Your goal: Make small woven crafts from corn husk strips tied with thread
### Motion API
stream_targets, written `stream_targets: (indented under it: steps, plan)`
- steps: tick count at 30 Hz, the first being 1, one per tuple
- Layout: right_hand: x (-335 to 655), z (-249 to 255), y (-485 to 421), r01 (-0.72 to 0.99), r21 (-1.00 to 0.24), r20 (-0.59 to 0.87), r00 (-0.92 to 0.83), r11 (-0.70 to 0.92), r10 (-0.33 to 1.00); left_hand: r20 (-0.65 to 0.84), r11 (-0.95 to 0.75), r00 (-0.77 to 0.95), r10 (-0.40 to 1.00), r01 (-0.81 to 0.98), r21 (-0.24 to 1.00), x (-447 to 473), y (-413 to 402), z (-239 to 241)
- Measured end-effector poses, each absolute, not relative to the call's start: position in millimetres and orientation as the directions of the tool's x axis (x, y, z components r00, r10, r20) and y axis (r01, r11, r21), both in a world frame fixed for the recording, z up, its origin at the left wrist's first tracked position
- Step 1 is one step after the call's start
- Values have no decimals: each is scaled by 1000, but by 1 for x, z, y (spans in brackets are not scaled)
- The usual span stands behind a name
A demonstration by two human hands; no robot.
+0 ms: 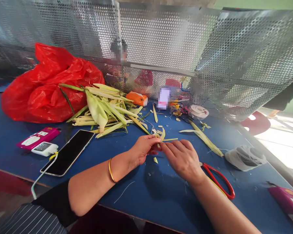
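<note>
My left hand (143, 149) and my right hand (182, 158) meet at the middle of the blue table (141, 195). Both pinch a small folded piece of pale green leaf strip (161, 136) between their fingertips. A gold bangle (110, 171) circles my left wrist. Behind the hands lies a pile of long green and yellow leaf strips (104, 109). Red-handled scissors (219, 182) lie just right of my right wrist, partly hidden by it.
A red plastic bag (48, 84) sits far left. A black phone (68, 152), a white charger (44, 148) and a pink device (37, 137) lie left. A single leaf strip (205, 138), a white tape roll (198, 112), a white bundle (245, 157) and perforated metal screen (185, 48) lie beyond.
</note>
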State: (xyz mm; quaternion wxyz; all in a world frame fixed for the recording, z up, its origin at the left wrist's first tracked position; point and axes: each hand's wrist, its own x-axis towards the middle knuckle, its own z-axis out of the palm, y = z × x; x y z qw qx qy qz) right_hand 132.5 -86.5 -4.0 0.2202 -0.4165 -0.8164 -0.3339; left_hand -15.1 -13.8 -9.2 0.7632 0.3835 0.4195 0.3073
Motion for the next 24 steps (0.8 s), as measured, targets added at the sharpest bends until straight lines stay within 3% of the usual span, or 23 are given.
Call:
stream_targets:
  steps: [2,7,13,16,18,21,24]
  plan:
    - [130,-6,-86,835,312,638,-538,453,551,-407,516,445,798,-153,843,-15,-13,-11]
    - [123,-14,-84,928,17,679,-284,373,677,-387,515,448,806,-208,832,-15,-15,-12]
    - [124,-12,-84,887,-2,669,-341,461,660,-330,423,336,882,-259,868,-15,-14,-7]
    - [132,-9,-83,956,-110,737,-105,271,668,-336,422,322,885,-253,870,-16,-11,-5]
    - [139,-10,-80,967,-194,707,22,164,706,-325,418,339,883,-252,873,-16,-9,-4]
    - [146,-15,-74,955,-250,597,24,158,802,-310,412,366,877,-244,878,-16,-10,-5]
    - [148,-19,-72,954,-263,588,41,143,808,-298,400,385,873,-216,891,-15,-11,-5]
